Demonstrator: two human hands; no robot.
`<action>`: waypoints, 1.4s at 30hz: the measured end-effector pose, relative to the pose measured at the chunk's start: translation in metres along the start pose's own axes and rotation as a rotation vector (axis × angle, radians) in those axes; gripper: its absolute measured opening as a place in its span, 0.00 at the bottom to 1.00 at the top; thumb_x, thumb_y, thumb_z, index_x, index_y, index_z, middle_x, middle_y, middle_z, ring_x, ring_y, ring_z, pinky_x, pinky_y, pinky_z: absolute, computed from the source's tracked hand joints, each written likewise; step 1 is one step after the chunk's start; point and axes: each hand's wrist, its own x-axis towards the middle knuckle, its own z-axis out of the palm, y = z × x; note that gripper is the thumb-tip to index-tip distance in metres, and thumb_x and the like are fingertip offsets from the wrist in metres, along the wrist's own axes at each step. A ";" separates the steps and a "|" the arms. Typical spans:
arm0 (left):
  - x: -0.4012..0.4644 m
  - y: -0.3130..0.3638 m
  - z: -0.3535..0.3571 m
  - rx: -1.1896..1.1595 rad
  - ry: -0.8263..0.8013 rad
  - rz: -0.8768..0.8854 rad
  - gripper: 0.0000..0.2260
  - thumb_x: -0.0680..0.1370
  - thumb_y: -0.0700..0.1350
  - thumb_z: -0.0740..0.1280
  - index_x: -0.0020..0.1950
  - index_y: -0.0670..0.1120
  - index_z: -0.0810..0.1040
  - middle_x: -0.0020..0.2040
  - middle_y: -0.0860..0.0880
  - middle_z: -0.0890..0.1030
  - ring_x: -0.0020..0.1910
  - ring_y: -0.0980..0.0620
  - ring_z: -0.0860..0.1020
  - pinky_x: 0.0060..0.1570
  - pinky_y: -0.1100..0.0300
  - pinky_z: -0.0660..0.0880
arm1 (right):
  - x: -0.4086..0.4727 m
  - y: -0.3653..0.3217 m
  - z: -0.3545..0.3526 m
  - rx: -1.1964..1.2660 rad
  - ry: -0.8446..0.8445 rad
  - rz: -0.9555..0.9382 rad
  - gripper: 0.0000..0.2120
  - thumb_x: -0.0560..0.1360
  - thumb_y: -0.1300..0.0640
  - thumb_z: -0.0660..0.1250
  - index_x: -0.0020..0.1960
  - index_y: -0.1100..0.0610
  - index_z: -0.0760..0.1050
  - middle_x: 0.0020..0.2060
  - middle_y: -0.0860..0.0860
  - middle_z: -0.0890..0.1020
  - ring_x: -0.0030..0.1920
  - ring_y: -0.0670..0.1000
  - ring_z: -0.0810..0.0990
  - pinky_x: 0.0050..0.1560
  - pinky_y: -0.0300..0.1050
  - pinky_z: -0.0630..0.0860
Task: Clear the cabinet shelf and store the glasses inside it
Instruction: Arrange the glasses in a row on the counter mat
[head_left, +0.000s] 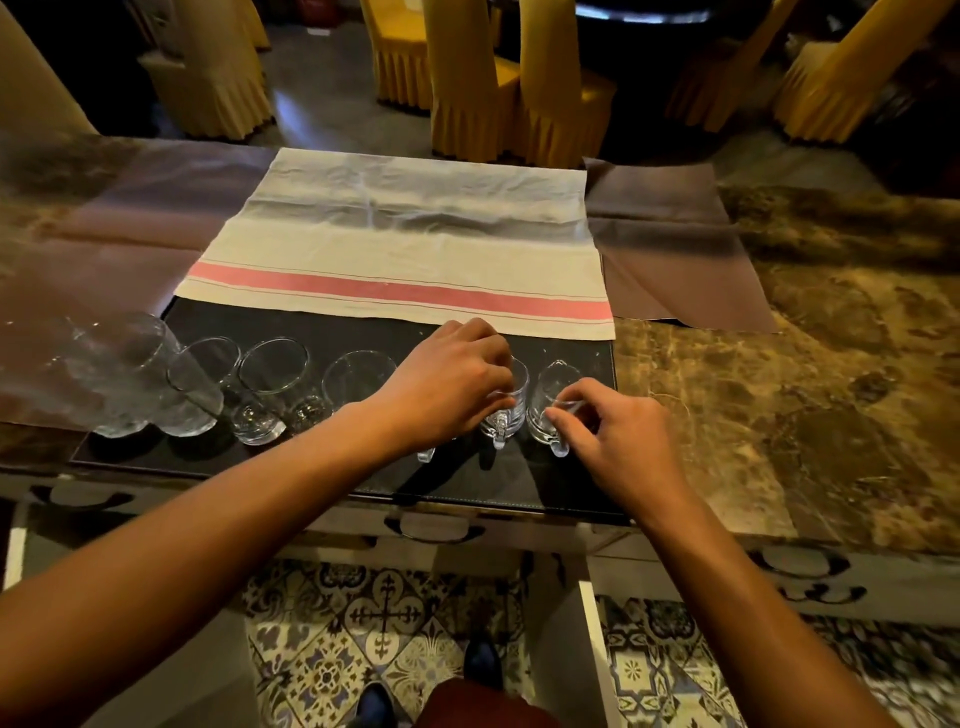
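Several clear glasses stand in a row on a black mat on the marble counter. At the left are tall tumblers, then stemmed glasses. At the right end stand two small handled glass mugs. My left hand curls over the rim of one small mug. My right hand pinches the rightmost mug at its handle side. Another glass handle shows under my left wrist; its body is hidden.
A white cloth with a red stripe lies behind the mat, over a brown cloth. The marble counter extends right. Yellow-covered chairs stand beyond. Cabinet doors hang open below, over a patterned tile floor.
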 end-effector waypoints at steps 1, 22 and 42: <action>-0.001 0.000 0.001 0.002 0.002 0.002 0.14 0.80 0.57 0.63 0.56 0.50 0.83 0.56 0.51 0.80 0.62 0.48 0.72 0.57 0.51 0.72 | -0.002 -0.001 0.001 -0.006 0.001 0.004 0.10 0.76 0.40 0.69 0.51 0.45 0.79 0.38 0.44 0.85 0.38 0.46 0.83 0.37 0.49 0.82; -0.015 0.005 0.008 -0.048 0.003 -0.073 0.16 0.79 0.60 0.64 0.57 0.53 0.83 0.61 0.53 0.79 0.66 0.51 0.71 0.62 0.54 0.70 | -0.009 -0.005 0.004 -0.010 0.021 -0.001 0.09 0.77 0.43 0.69 0.54 0.45 0.81 0.34 0.42 0.83 0.35 0.44 0.82 0.39 0.48 0.82; -0.081 0.013 -0.022 -0.303 0.491 -0.188 0.20 0.77 0.54 0.71 0.66 0.45 0.78 0.64 0.47 0.76 0.64 0.51 0.75 0.62 0.50 0.75 | -0.032 -0.049 -0.027 0.161 0.328 -0.190 0.09 0.79 0.55 0.69 0.59 0.52 0.79 0.46 0.43 0.82 0.42 0.42 0.80 0.43 0.40 0.80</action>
